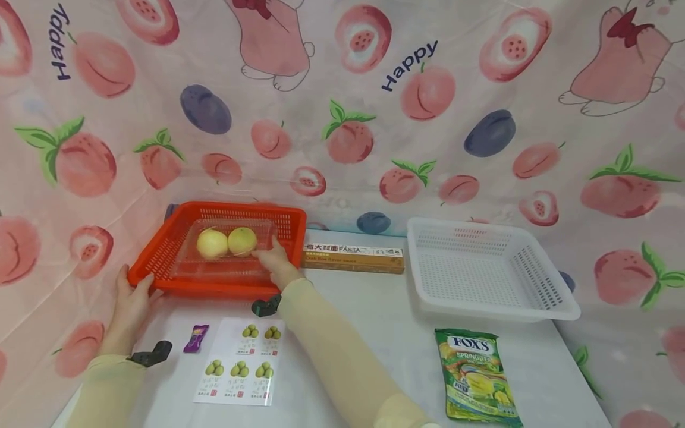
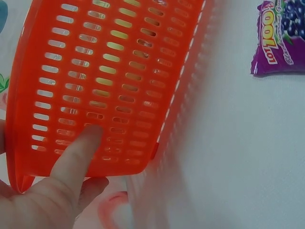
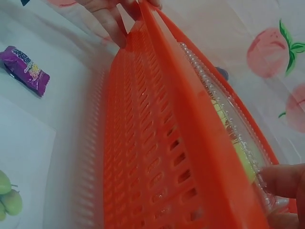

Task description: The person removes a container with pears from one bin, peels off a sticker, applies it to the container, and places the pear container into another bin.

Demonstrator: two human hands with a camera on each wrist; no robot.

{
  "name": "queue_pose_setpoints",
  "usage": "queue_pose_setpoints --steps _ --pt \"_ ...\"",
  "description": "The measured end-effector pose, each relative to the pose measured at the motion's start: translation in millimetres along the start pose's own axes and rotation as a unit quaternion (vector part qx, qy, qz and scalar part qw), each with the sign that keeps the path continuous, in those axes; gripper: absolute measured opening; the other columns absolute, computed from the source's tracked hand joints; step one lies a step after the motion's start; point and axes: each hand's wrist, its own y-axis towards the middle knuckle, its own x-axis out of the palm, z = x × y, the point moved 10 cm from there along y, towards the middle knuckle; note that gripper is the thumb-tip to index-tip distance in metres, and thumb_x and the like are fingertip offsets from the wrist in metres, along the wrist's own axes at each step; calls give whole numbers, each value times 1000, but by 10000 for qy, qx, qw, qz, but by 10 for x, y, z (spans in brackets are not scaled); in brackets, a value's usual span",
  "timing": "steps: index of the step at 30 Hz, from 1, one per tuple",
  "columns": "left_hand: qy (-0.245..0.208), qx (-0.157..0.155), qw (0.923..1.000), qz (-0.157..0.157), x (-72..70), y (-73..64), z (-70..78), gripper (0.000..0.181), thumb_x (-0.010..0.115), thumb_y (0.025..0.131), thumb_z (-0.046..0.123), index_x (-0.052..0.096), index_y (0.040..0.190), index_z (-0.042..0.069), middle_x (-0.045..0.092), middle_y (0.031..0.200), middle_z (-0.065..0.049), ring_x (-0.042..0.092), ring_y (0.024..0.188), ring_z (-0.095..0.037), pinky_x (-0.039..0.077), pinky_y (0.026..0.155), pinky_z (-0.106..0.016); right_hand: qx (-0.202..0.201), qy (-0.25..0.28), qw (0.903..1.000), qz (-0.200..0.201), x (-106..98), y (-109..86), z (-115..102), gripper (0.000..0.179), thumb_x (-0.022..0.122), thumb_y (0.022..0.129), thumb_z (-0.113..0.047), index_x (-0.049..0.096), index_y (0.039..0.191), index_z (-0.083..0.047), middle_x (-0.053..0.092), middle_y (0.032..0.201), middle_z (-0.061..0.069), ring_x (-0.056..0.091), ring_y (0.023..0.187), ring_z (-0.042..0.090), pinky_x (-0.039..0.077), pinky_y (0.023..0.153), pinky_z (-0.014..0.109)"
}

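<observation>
Our left hand (image 1: 130,297) grips the orange basket (image 1: 160,249); right fingers (image 1: 270,255) pinch the clear fruit box (image 1: 227,267) — we'd best keep it level.

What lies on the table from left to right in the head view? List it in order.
Orange basket → pasta box → white basket

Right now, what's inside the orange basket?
The orange basket holds a clear plastic box with two yellow-green fruits inside. The right hand touches the box's rim; the basket floor beneath the box is hidden.
</observation>
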Motion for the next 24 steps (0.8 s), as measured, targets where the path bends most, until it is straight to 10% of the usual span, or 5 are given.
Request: queue_pose_setpoints --steps 15,24 --pt "-805 -22 9966 -153 47 -12 -17 76 37 107 29 -26 149 36 -18 161 -5 11 144 -34 28 103 -42 -199 335 9978 545 -8 -53 -5 67 70 89 -16 43 150 -22 43 148 5 44 121 26 34 107 51" --pt "-570 -46 9983 -107 28 -5 -32 79 39 105 35 -26 149 39 -17 161 -3 12 144 -32 28 103 -41 -363 542 9955 691 -14 -164 -72 65 68 89 -12 44 149 -21 44 146 9 59 102 23 56 81 38"
